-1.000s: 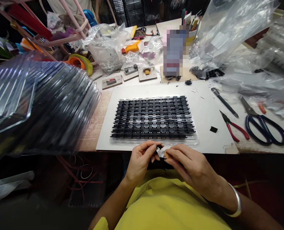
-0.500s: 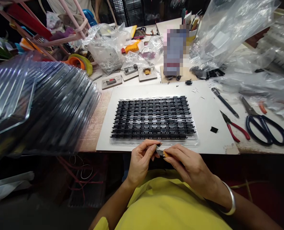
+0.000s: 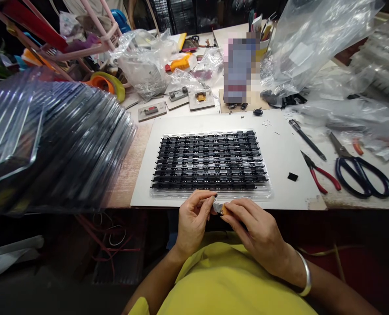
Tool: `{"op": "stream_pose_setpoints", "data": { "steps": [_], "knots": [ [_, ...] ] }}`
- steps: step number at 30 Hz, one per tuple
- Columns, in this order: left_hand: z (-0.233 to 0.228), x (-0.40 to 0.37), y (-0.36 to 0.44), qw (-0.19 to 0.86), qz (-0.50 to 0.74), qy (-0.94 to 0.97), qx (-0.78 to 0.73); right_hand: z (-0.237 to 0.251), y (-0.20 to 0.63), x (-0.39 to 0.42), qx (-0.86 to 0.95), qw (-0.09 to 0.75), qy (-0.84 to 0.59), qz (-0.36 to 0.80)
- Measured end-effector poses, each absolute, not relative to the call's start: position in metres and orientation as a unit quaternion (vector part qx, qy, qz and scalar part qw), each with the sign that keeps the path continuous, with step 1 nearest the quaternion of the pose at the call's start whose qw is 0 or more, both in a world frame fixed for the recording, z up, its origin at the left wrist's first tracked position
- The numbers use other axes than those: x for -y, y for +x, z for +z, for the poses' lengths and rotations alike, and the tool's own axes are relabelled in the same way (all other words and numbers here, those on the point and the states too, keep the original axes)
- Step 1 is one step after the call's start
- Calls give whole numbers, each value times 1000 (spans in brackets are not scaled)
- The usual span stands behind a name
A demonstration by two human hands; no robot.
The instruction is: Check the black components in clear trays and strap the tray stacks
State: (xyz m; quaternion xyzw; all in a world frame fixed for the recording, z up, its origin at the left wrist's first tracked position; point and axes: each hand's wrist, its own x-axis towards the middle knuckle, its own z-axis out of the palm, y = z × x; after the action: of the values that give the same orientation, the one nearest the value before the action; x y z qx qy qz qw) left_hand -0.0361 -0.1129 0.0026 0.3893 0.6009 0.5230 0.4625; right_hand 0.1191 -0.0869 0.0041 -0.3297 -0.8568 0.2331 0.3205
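My left hand [image 3: 194, 221] pinches a small black plastic part [image 3: 216, 195], mostly hidden behind the thumb and fingertips. In my right hand [image 3: 255, 223] is a small metal blade with an orange grip [image 3: 225, 210], held between thumb and fingers. Its grey tip reaches the left fingertips, touching or very near the black part; I cannot tell which. Both hands are close together at the table's front edge. Just beyond them, a clear plastic tray [image 3: 267, 194] carries many black connector-like parts [image 3: 207, 162] in tight rows.
Leaning stacks of clear trays [image 3: 92, 140] crowd the left. On the right lie a pen [image 3: 307, 139], red-handled pliers [image 3: 320, 175], scissors [image 3: 361, 173] and a black scrap [image 3: 292, 176]. Small fixture blocks [image 3: 202, 100], a blurred-out upright object [image 3: 239, 72] and plastic bags [image 3: 312, 48] stand behind.
The blade and my right hand have shifted slightly left, closer to my left fingertips. The black part shows at a slightly different angle. The whole view has moved a little.
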Motion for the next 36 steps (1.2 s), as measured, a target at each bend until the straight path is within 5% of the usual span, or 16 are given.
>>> {"op": "stream_pose_setpoints", "data": {
  "steps": [17, 27, 31, 36],
  "knots": [
    [-1, 113, -42, 533, 540, 340, -556, 7, 119, 81, 921, 253, -272, 118],
    [-2, 109, -46, 549, 529, 312, -567, 30, 144, 34, 870, 319, -349, 142],
    [5, 108, -42, 522, 545, 319, -573, 29, 181, -45, 828, 168, -532, 61],
    [8, 110, -36, 489, 575, 311, -578, 11, 202, -114, 832, 101, -543, 61]
  ]
}}
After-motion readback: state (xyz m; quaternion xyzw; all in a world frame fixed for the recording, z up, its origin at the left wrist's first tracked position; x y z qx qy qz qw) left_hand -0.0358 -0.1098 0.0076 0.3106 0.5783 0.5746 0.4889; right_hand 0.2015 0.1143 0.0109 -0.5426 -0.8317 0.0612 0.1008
